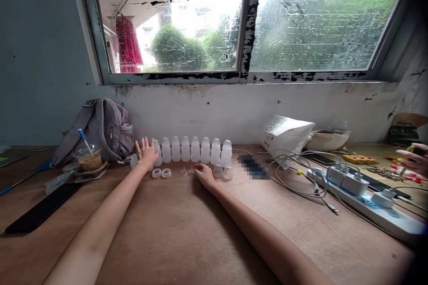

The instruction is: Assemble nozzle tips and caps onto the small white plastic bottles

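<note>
Both forearms stretch across the desk [187, 231]: my left hand [146, 153] spread flat against the bottle row [195, 149], right hand [203, 173] loosely curled, fingertips on small clear nipples [187, 171], gripping nothing; pinching one seems next.

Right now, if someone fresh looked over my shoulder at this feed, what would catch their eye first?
Probably the row of translucent bottles against the far wall under the rain-streaked window, with the left hand spread open at its left end. The right hand rests on the table beside small clear caps and rings. To the right sits a white power strip amid tangled cables.
</note>
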Demonstrator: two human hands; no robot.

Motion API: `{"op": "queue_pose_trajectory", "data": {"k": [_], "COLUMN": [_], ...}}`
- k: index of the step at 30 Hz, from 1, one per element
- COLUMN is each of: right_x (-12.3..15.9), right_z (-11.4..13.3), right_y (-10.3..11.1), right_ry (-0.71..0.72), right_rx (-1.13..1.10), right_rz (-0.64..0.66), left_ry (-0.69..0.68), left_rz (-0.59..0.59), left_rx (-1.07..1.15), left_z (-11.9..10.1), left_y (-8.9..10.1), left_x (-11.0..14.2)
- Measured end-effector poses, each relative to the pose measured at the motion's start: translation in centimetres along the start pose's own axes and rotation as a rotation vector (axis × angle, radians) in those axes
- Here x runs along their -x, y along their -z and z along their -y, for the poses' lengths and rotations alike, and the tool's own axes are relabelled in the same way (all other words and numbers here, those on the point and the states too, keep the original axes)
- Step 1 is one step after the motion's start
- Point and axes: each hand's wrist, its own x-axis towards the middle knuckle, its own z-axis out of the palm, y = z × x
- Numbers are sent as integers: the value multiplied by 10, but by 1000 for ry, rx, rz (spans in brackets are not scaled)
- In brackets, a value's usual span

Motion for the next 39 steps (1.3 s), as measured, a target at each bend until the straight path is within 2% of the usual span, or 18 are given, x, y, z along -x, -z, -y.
{"op": "queue_pose_trajectory", "data": {"k": [4,9,13,16,20,23,26,28,31,35,37,39], "right_x": [0,0,1,3,7,10,10,8,5,10,15,15], "right_z": [-2,-3,1,4,9,11,17,25,44,70,78,81], "right_y": [0,0,2,3,6,8,11,14,21,27,26,25], "right_ry": [-19,-29,-31,-15,1,-7,-29,-38,-49,-87,-120,-163], "right_rx": [-21,-44,-75,-113,-174,-235,-309,-356,-495,-762,-795,-820], "right_rz": [-4,-20,-51,-71,-92,-94,-88,-87,-40,152,165,145], "left_ry": [-53,-108,-130,-108,-117,-62,-70,-99,-42,27,60,142], "left_rz": [-34,-79,-188,-129,-44,44,253,340,386,413,453,568], "left_rx": [95,201,608,885,1054,1151,1199,1199,1228,1391,1518,1636], "left_z": [-6,-19,-39,-60,-80,-84,-84,-85,-88,-98,-104,-109], "left_y": [0,17,34,41,40,36,32,31,29,33,38,45], "left_x": [4,16,44,73,100,107,109,111,113,120,124,129]}}
